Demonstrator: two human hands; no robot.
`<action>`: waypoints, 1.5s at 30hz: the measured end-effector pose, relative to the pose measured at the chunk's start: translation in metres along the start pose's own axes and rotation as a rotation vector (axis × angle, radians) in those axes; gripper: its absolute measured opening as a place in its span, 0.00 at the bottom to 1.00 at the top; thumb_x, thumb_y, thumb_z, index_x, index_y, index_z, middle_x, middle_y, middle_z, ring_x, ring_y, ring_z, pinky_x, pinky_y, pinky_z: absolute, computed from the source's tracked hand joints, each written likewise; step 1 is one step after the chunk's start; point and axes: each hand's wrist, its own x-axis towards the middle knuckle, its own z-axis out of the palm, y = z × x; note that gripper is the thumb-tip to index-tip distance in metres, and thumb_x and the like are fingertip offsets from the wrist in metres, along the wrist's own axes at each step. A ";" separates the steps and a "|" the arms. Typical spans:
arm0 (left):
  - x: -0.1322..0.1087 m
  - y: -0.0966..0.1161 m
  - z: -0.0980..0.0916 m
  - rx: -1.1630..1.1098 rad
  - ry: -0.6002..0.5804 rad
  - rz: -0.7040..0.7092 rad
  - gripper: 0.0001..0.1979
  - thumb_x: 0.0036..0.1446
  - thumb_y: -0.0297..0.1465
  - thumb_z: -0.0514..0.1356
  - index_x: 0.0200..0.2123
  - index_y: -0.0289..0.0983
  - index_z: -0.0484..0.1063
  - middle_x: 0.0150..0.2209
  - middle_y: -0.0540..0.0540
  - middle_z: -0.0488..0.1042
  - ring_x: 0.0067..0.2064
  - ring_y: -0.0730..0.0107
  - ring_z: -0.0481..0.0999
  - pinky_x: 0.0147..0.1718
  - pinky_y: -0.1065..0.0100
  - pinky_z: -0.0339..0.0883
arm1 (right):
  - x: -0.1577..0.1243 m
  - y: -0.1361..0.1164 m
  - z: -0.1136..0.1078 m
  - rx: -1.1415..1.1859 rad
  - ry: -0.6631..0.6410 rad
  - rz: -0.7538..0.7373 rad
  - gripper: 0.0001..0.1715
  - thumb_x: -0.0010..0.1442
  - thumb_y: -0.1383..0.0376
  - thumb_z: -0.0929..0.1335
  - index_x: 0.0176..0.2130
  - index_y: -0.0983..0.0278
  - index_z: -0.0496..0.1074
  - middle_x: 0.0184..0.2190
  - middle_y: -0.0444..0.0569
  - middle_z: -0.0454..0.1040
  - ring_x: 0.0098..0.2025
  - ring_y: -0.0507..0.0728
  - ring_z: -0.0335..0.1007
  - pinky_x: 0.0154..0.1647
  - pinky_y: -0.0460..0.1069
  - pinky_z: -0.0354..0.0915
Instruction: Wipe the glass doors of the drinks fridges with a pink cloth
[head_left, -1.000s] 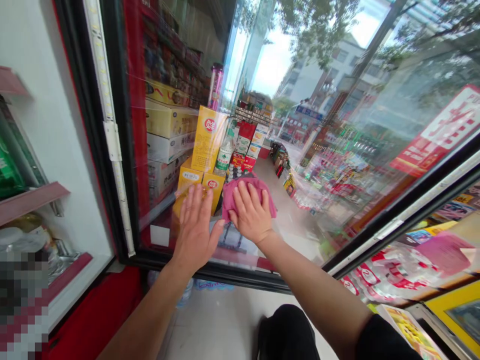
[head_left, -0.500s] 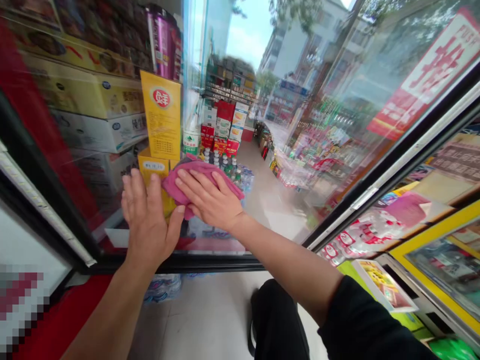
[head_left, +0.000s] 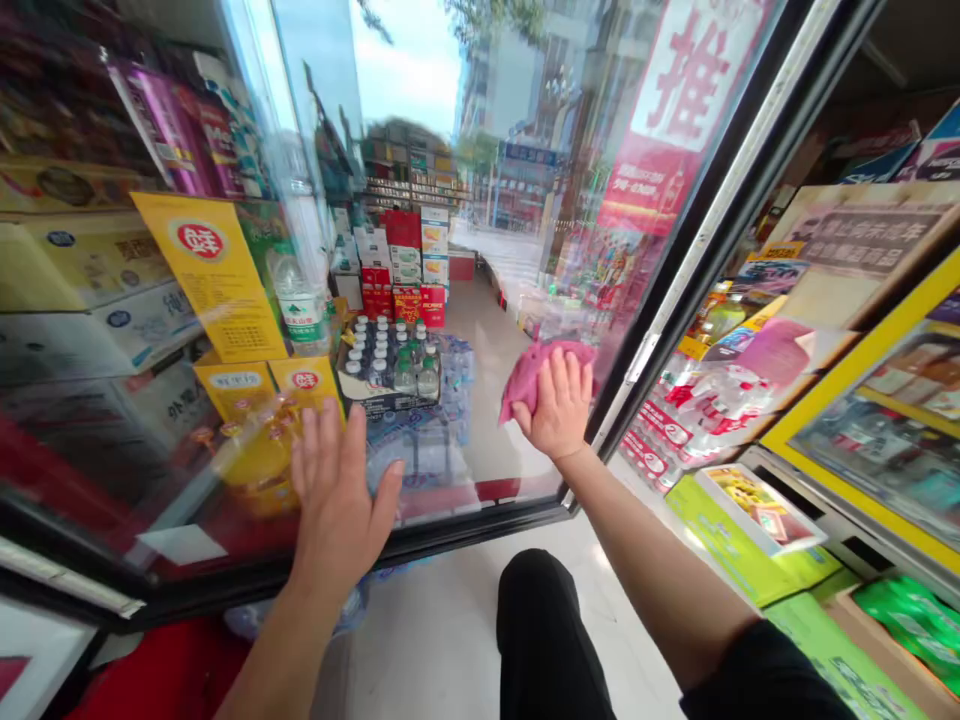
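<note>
A framed glass door (head_left: 525,460) stands in front of me. My right hand (head_left: 559,405) presses a pink cloth (head_left: 525,375) flat against the pane, low and close to the black frame on the right. The cloth is bunched under the fingers and pokes out to the left and above. Lower on the left, my left hand (head_left: 337,490) is held up with fingers straight and thumb spread. It holds nothing; whether its palm touches the glass I cannot tell. A red and white push sticker (head_left: 682,90) is on the pane's upper right.
Behind the glass are a yellow carton display (head_left: 217,270), a tray of bottles (head_left: 390,400) and stacked boxes at left. Right of the door stand wrapped bottle packs (head_left: 660,430), green boxes (head_left: 720,540) and a yellow-edged cabinet (head_left: 862,360). My knee (head_left: 544,620) is below.
My right hand has carried the pink cloth across the pane, from beside my left hand to the right-hand frame. The view has turned, and my left hand appears a little lower and further right.
</note>
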 end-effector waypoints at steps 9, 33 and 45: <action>0.017 0.045 -0.011 0.029 -0.044 0.015 0.43 0.74 0.40 0.57 0.83 0.44 0.38 0.84 0.34 0.38 0.84 0.37 0.36 0.77 0.28 0.40 | 0.034 -0.085 0.009 0.061 0.107 0.438 0.50 0.74 0.52 0.62 0.79 0.80 0.48 0.78 0.81 0.51 0.84 0.77 0.33 0.75 0.83 0.46; 0.031 0.062 -0.017 0.058 -0.040 0.074 0.45 0.73 0.41 0.58 0.83 0.44 0.37 0.84 0.34 0.39 0.84 0.34 0.38 0.77 0.27 0.41 | 0.060 -0.066 0.005 0.240 -0.189 -0.001 0.39 0.77 0.51 0.63 0.79 0.58 0.58 0.79 0.55 0.61 0.81 0.66 0.53 0.84 0.68 0.37; 0.045 0.098 0.012 0.041 -0.104 0.156 0.43 0.74 0.41 0.57 0.83 0.42 0.39 0.84 0.32 0.39 0.84 0.35 0.38 0.77 0.30 0.45 | 0.046 0.006 -0.004 0.035 0.045 0.474 0.53 0.73 0.50 0.63 0.80 0.78 0.44 0.81 0.75 0.46 0.85 0.73 0.27 0.79 0.76 0.45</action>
